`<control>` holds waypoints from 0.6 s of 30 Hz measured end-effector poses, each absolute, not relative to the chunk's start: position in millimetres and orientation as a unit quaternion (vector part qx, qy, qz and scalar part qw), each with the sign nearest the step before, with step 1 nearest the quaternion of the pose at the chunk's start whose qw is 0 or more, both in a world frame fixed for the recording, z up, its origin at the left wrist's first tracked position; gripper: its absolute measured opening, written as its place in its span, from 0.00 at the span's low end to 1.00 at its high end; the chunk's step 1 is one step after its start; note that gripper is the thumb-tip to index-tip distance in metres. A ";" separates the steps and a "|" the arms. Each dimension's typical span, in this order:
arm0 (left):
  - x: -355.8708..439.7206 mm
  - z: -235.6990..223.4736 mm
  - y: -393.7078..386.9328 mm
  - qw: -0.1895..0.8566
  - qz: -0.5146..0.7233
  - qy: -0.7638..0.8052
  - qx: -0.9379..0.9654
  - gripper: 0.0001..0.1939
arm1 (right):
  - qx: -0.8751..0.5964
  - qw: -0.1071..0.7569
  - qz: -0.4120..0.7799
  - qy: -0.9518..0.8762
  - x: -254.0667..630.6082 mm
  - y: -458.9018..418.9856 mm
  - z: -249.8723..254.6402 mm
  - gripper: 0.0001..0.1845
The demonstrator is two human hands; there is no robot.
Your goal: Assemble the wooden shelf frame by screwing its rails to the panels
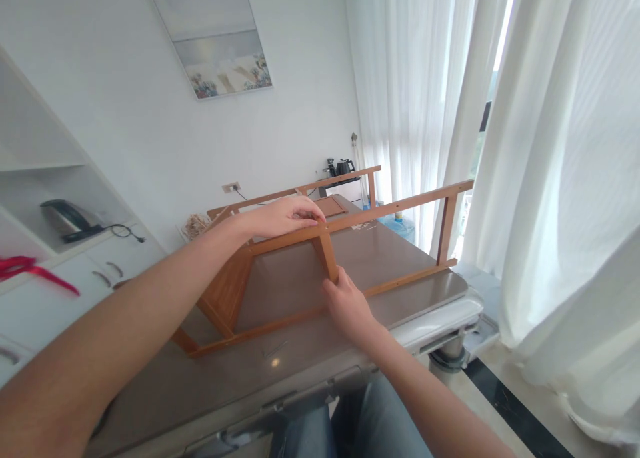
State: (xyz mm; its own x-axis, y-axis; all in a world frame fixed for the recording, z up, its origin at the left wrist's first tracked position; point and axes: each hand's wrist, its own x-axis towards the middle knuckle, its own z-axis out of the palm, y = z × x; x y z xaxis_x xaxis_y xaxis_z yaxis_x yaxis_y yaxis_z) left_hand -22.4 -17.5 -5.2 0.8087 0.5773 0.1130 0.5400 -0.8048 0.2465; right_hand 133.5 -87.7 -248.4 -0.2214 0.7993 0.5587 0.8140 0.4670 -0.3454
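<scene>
The wooden frame [446, 230] stands on the grey-brown surface [400, 243], its lower rail [390, 285] running near the front edge and its upper rail [410, 203] raised above. At the joint [324, 228] where a crossbar [326, 253] meets that upper rail, the left hand [287, 217] has bent fingers gathered at their tips; whether they pinch anything small cannot be told. The right hand [349, 305] has its fingers wrapped around the crossbar, grasping it, and hides where its lower end goes. The likeliest trouble is the crossbar twisting or slipping out of line at the joint, if the right hand's hold turns while the left hand bears down. Uneven pressure from the 2 hands could also rack the frame out of square, and a pull towards the person could slide it off the near edge. A small part, if the left fingers have any, could drop and get lost among the pale scraps [363, 226] beyond
</scene>
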 end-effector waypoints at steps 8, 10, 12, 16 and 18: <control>-29.5 -9.5 -28.4 0.086 0.120 0.337 0.930 0.21 | -0.556 0.320 -0.043 -0.766 123.6 -87.6 -253.1 0.12; -30.8 -11.1 -43.1 0.031 0.136 0.351 0.926 0.22 | -0.557 0.317 -0.048 -0.766 123.3 -87.5 -252.2 0.12; -31.6 -20.2 -68.3 -0.077 0.207 0.365 0.904 0.21 | -0.556 0.316 -0.052 -0.767 123.1 -87.7 -251.0 0.12; -30.6 -72.8 -120.3 -0.181 0.393 0.357 0.828 0.15 | -0.552 0.325 -0.050 -0.766 122.6 -88.8 -249.4 0.11; -27.7 -106.1 -127.9 -0.113 0.348 0.439 0.821 0.17 | -0.548 0.333 -0.044 -0.766 122.7 -89.6 -249.5 0.12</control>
State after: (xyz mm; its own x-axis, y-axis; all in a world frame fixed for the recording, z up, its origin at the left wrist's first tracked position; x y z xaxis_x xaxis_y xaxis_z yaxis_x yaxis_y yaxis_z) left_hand -27.7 -127.9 -106.1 0.3725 0.6421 0.6700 0.7997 -0.5884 0.1192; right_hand 122.7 -89.6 -249.5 -0.1774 0.8101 0.5588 0.8693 0.3952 -0.2969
